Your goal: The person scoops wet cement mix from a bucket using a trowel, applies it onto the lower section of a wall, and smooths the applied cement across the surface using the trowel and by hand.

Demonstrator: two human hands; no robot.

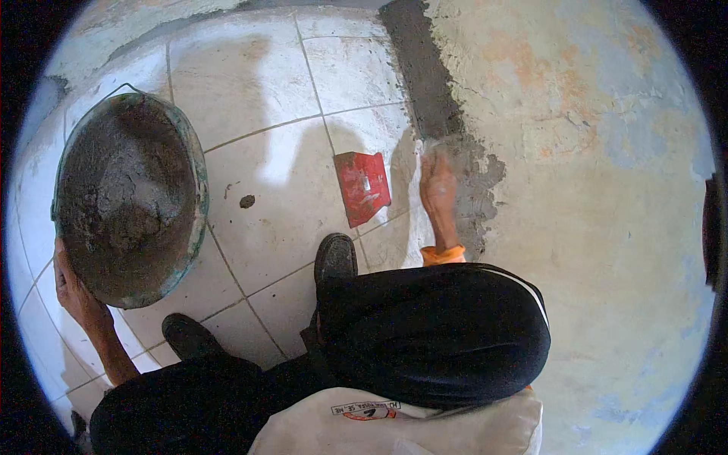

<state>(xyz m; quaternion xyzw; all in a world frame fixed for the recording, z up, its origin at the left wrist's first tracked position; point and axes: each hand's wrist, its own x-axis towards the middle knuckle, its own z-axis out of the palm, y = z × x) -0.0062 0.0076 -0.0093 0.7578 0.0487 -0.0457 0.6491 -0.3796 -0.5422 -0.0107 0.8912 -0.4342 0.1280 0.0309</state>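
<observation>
A round bucket (199, 178) with a pale, mortar-smeared rim stands at the left, its wire handle up at the far side. Wet grey mortar (136, 182) fills much of it. My left hand (72, 288) grips the bucket's near left side, its fingertips partly hidden by the wall of the bucket. At the foot of the wall, my right hand (438, 186) is smeared by motion beside a dark band of fresh mortar (428, 76). Whether it holds anything cannot be made out. Left of it, a flat red piece (362, 188) with grey smears lies on the floor.
Pale floor tiles (258, 235) carry a small dark lump of mortar (247, 201). A worn, patchy plastered wall (591, 227) rises along the right. My bent knee (455, 334) and dark shoes (335, 258) take up the near side.
</observation>
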